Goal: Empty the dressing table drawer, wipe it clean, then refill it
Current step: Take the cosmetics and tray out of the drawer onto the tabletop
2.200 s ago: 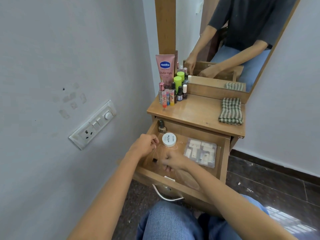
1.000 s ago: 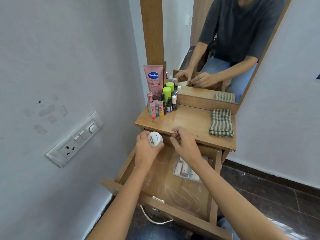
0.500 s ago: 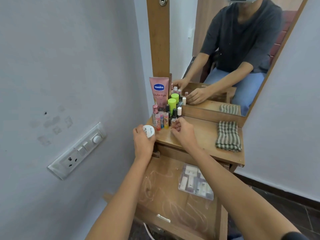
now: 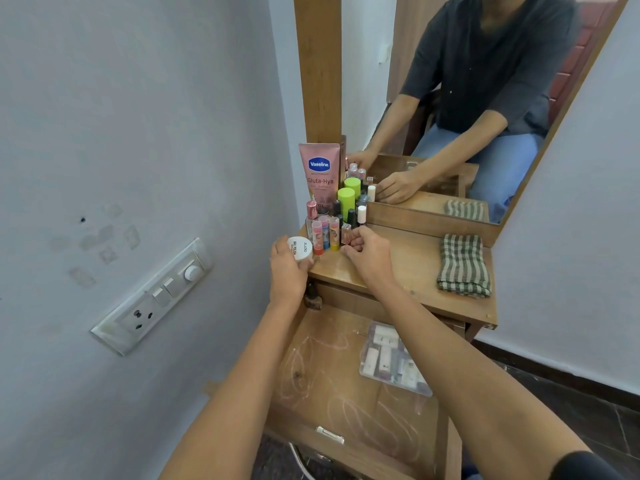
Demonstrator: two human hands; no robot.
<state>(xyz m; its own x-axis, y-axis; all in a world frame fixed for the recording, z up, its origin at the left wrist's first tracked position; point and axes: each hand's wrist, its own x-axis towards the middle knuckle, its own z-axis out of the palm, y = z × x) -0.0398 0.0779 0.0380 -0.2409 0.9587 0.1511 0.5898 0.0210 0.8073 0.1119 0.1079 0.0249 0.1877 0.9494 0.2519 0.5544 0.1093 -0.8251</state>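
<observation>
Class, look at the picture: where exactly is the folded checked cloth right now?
The folded checked cloth lies on the right side of the dressing table top, just below the mirror, well apart from the cosmetics cluster at the left.

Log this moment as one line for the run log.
phase: emptying drawer | left hand: holds white jar | right hand: at tabletop bottles | clear case: in drawer

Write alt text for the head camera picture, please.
A person's left hand sets a white jar on a dressing table beside cosmetics; the right hand is curled nearby, above an open drawer.
</observation>
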